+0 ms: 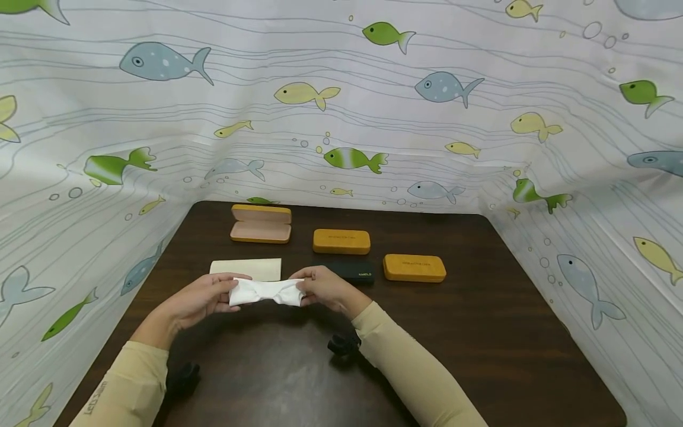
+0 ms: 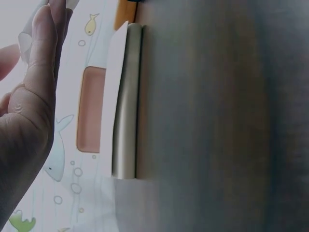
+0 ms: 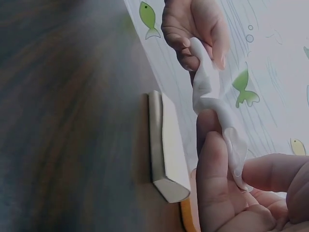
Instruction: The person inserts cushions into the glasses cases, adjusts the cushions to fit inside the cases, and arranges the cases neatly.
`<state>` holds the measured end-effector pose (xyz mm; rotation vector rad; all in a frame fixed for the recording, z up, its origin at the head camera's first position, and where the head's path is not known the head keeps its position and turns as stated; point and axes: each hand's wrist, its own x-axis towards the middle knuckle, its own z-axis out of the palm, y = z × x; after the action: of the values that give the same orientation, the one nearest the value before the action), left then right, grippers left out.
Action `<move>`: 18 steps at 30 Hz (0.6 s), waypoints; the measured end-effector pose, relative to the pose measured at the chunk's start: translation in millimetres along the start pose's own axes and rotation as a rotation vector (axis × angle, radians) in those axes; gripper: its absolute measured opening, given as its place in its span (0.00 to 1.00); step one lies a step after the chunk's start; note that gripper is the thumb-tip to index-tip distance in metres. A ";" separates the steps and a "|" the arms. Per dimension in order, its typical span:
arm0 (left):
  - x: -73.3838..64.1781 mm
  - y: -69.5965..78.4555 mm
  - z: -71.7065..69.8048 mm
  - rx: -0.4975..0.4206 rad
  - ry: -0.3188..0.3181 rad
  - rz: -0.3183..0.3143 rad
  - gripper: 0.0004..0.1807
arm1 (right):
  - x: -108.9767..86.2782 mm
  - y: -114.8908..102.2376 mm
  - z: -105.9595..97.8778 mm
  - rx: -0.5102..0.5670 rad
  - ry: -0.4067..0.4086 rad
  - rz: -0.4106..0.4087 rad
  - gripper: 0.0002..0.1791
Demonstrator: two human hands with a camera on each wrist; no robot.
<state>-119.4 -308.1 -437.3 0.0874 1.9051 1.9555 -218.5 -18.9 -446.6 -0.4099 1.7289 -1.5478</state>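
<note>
A small white cloth (image 1: 267, 290), folded into a narrow strip and gathered at its middle, is stretched between the two hands over the table. My left hand (image 1: 197, 303) pinches its left end between thumb and fingers. The other end is pinched by my right hand (image 1: 326, 289). In the right wrist view the cloth (image 3: 206, 84) looks twisted along its length. Just beyond the hands lies a cream folding case (image 1: 256, 270), its flap showing in the left wrist view. Past the right hand is a dark case (image 1: 349, 273) with light lettering, partly hidden by that hand.
An open mustard glasses case (image 1: 261, 231) with a pink lining stands at the back left. Two closed mustard cases, one at the back middle (image 1: 341, 242) and one further right (image 1: 414, 268), lie on the dark table (image 1: 480, 338). A fish-patterned sheet (image 1: 341, 118) surrounds the table.
</note>
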 end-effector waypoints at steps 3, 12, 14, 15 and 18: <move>4.4 4.8 -5.1 -0.036 0.007 0.017 0.26 | 4.2 -6.8 -1.0 -0.004 0.011 -0.005 0.14; 12.4 10.1 -17.9 -0.157 -0.070 0.075 0.19 | 15.1 -20.1 -7.3 -0.012 0.025 -0.008 0.15; 13.6 9.6 -19.7 -0.162 -0.081 0.082 0.20 | 16.8 -21.3 -7.4 -0.008 0.023 -0.005 0.15; 14.2 9.5 -20.4 -0.162 -0.084 0.085 0.21 | 17.6 -22.0 -7.4 -0.005 0.022 -0.003 0.15; 16.8 10.3 -22.4 -0.154 -0.091 0.087 0.23 | 21.2 -24.4 -8.3 0.001 0.027 0.008 0.16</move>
<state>-144.5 -323.6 -432.7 0.2141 1.7144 2.1106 -244.3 -32.8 -430.6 -0.3826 1.7483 -1.5550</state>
